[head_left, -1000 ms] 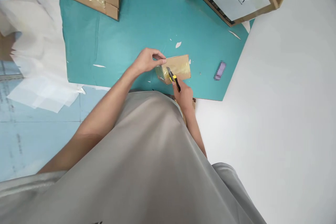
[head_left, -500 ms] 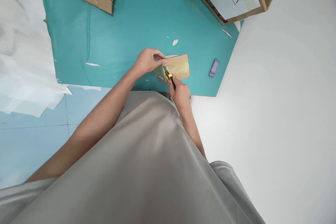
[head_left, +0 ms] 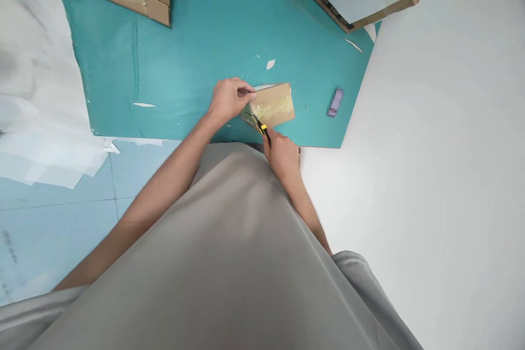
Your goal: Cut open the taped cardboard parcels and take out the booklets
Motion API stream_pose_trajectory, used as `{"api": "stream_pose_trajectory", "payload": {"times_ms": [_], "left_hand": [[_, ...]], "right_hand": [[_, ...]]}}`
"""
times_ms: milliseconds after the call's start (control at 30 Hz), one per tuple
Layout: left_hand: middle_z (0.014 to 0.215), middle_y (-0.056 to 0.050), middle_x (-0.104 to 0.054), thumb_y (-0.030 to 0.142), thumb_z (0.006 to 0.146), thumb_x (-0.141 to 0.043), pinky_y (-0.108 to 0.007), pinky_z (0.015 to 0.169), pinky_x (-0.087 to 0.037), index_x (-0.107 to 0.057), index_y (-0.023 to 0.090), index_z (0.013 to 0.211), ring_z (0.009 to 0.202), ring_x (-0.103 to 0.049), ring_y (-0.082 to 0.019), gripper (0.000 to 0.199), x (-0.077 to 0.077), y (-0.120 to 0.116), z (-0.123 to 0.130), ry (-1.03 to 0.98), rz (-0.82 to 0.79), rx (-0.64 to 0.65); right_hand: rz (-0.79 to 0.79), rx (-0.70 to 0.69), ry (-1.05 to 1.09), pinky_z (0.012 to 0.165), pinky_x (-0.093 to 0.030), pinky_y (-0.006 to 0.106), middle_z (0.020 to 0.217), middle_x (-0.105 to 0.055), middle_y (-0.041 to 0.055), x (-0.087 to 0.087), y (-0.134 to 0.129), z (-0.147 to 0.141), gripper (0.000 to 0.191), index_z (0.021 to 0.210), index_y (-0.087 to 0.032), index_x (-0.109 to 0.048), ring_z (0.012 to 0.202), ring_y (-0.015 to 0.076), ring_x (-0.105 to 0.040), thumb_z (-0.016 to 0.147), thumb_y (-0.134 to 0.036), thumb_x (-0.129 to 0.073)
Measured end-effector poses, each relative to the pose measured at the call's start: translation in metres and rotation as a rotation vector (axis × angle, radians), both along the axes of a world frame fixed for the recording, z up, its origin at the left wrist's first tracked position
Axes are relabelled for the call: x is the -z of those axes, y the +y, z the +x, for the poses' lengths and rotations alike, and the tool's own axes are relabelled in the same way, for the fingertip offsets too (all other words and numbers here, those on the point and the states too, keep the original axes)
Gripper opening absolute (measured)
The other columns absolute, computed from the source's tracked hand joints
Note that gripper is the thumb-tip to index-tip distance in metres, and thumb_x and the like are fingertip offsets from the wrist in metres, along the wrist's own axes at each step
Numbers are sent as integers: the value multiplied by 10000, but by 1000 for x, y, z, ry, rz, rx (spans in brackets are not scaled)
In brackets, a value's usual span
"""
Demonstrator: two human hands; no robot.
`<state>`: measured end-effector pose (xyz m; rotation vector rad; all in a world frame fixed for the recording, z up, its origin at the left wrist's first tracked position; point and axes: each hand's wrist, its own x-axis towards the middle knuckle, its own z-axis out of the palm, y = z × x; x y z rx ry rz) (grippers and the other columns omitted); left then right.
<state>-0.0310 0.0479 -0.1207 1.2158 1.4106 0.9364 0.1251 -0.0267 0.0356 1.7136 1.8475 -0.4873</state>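
Note:
A small brown cardboard box (head_left: 276,104), with shiny clear tape across it, lies near the front edge of the table. My left hand (head_left: 230,97) pinches its upper left corner between thumb and fingers. In my right hand (head_left: 284,154) is a black and yellow utility knife (head_left: 263,128), gripped by the handle. Its blade points up and left over the taped left end of the box. Whether the blade tip touches the tape I cannot tell.
The table has a green mat (head_left: 197,38) with white worn spots. A purple blurred item (head_left: 335,102) lies at right. A taped carton (head_left: 158,8) stands back left, and an open carton with a Chinese label (head_left: 379,13) back right. White sheeting (head_left: 45,104) hangs at left.
The knife in my right hand has moved slightly down and away from my left fingertips. My left hand keeps its pinch on the box corner. The whole view has shifted a little.

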Motion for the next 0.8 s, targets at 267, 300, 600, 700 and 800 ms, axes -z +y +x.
{"api": "stream_pose_trajectory", "payload": {"times_ms": [267, 300, 600, 700, 800], "left_hand": [[977, -51, -783, 337, 867, -743, -387, 914, -622, -825, 237, 966, 908, -723, -223, 163, -6, -9, 6, 34, 37, -58], [987, -52, -783, 342, 874, -739, -384, 919, -622, -821, 231, 977, 919, -725, -223, 172, -7, -10, 7, 37, 36, -60], [1235, -118, -751, 545, 993, -647, -428, 1052, -576, -751, 201, 1207, 1106, -733, -260, 418, -3, -23, 19, 169, 6, -231], [1414, -187, -668, 672, 993, -609, -474, 1104, -543, -633, 209, 1417, 1263, -688, -313, 629, 4, -29, 31, 167, -22, -276], [1531, -214, -575, 756, 942, -628, -526, 1198, -461, -506, 228, 1548, 1438, -568, -358, 814, 8, -27, 46, 144, -26, -252]], "right_hand": [[-96, 2, -44, 840, -547, 331, 1246, -768, 156, -1, -24, 7, 492, 1612, -215, -446, 1037, 273, -754, 1157, -369, -340], [-93, 10, -35, 837, -547, 329, 1249, -766, 157, -3, -27, 8, 489, 1609, -213, -445, 1038, 270, -755, 1158, -369, -337], [381, 250, 365, 891, -549, 371, 1366, -703, 187, 18, 11, 79, 506, 1486, -188, -527, 1166, 307, -719, 1157, -480, -276], [464, 400, 528, 850, -569, 375, 1240, -745, 180, 51, 41, 109, 537, 1446, -178, -530, 1033, 290, -761, 1145, -540, -272], [368, 488, 686, 773, -577, 341, 1118, -777, 124, 77, 52, 124, 517, 1393, -201, -550, 766, 226, -773, 1133, -581, -313]]}}
